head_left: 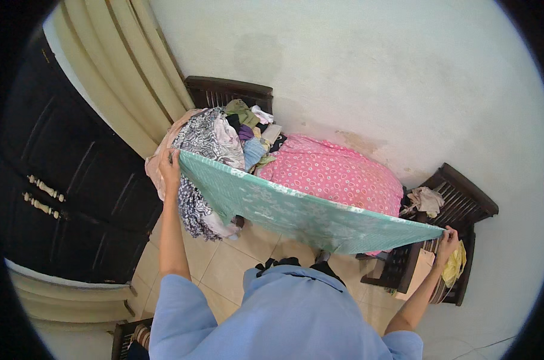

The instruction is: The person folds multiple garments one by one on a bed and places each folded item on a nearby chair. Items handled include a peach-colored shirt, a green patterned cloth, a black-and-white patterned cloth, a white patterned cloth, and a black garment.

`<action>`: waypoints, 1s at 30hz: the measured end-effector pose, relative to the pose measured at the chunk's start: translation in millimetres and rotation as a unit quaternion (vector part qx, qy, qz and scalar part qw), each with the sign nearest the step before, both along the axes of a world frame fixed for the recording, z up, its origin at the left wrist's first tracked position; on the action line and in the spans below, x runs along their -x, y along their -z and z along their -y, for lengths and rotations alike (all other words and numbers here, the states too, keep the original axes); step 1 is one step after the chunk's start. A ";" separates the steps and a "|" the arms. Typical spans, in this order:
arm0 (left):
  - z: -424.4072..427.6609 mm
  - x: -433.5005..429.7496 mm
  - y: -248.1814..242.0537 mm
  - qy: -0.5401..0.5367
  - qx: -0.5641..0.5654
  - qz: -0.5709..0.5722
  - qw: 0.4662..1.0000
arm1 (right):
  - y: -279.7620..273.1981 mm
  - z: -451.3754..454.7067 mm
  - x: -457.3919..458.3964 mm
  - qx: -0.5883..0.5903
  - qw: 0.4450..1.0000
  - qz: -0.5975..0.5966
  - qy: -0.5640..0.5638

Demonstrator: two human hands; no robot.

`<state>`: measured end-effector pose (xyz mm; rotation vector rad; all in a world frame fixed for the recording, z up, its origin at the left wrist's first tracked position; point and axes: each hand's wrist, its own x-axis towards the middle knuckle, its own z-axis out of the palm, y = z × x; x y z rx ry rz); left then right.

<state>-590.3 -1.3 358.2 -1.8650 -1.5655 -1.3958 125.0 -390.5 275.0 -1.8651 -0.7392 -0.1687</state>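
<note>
A green cloth with a pale floral pattern [299, 209] is stretched taut between my hands, its upper edge running down to the right and its body hanging below. My left hand [170, 164] pinches one upper corner, in front of a black-and-white patterned cloth [200, 135]. The opposite corner is held by my right hand [449, 240], near a dark wooden chair. Behind the green cloth lie a heap of mixed clothes [251, 135] and a pink cloth with a flower and paisley print [335, 171] draped over a bulky, hidden shape.
Dark wooden slatted seating [463, 193] stands at the right, with a beige crumpled cloth [427, 201] and a yellow plastic bag [454, 265]. Black double doors [74, 180] and a cream curtain [119, 67] are at the left. A wall rises behind the clothes.
</note>
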 end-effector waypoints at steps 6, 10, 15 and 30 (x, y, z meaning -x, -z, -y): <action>21.5 7.9 8.2 0.021 0.040 0.157 0.987 | -2.9 4.3 24.3 -0.191 0.976 -0.099 0.042; 65.4 -5.5 -5.7 0.224 0.000 0.422 0.879 | 2.2 41.7 16.6 -0.343 0.909 -0.235 0.015; 102.0 -92.8 -61.7 0.325 0.097 0.393 0.855 | -55.6 -56.4 95.5 -0.257 0.917 -0.303 -0.028; 165.1 -263.5 -26.8 0.519 0.484 0.216 0.671 | -78.5 -146.2 317.8 -0.080 0.719 -0.515 -0.460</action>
